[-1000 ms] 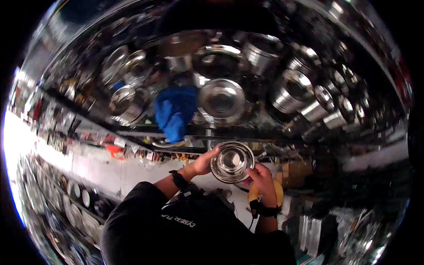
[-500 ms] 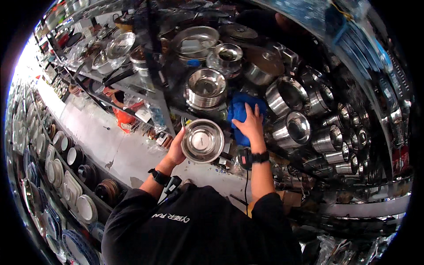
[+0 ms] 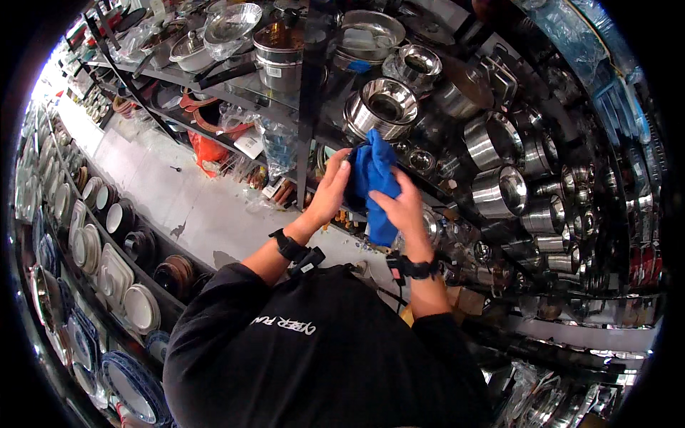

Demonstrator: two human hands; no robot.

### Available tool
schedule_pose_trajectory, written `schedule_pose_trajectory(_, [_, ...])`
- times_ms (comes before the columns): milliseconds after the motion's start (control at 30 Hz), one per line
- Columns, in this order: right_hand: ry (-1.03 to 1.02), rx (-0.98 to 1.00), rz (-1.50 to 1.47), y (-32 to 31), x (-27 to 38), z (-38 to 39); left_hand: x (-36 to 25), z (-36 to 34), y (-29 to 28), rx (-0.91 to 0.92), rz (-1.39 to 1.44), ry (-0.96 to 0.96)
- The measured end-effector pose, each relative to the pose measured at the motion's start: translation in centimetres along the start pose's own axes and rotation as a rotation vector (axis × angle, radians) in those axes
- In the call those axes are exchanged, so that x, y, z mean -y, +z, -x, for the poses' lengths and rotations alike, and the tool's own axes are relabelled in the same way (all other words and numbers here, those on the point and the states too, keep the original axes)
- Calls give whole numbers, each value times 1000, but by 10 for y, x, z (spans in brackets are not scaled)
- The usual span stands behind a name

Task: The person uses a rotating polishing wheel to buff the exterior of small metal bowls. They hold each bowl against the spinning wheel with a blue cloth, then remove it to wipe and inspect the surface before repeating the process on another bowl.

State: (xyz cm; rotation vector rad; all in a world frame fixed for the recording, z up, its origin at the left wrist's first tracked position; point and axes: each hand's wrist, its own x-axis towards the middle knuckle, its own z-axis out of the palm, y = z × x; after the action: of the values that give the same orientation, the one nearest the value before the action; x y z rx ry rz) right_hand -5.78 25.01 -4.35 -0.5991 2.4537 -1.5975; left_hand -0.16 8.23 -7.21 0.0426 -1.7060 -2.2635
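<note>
A crumpled blue cloth (image 3: pixel 375 178) is gripped by my right hand (image 3: pixel 401 205), its lower end hanging down. My left hand (image 3: pixel 331 187) is closed at the cloth's left side, on the small metal bowl. That bowl is turned on edge and almost wholly covered by the cloth and my fingers; just a dark curved strip shows between hand and cloth. Just beyond my hands, a stack of shiny metal bowls (image 3: pixel 391 127) stands on the shelf.
Metal pots (image 3: pixel 492 139) and canisters crowd the shelves on the right. A dark shelf post (image 3: pixel 308 107) rises left of the bowl stack. Lidded pans (image 3: pixel 190 53) fill the far left shelf. Plates and bowls (image 3: pixel 140 308) line the left side, across the pale aisle floor (image 3: pixel 153 167).
My right hand has lifted the blue cloth off the shelf area and brought it against the bowl. The bowl has tipped from facing up to on edge. The view has shifted left.
</note>
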Motion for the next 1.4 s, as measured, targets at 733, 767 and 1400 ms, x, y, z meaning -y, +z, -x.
schedule_pose_trajectory(733, [-285,463,352,-2,14,7,-47,-25,-15,363,-240,-59])
schedule_pose_trajectory(767, [-264,360,389,-5,13,5,-50,-23,-11,373,-288,-89])
schedule_pose_trajectory(1400, [-149,-55,-265,-39,9,-3,-53,-18,-47,149,647,-429])
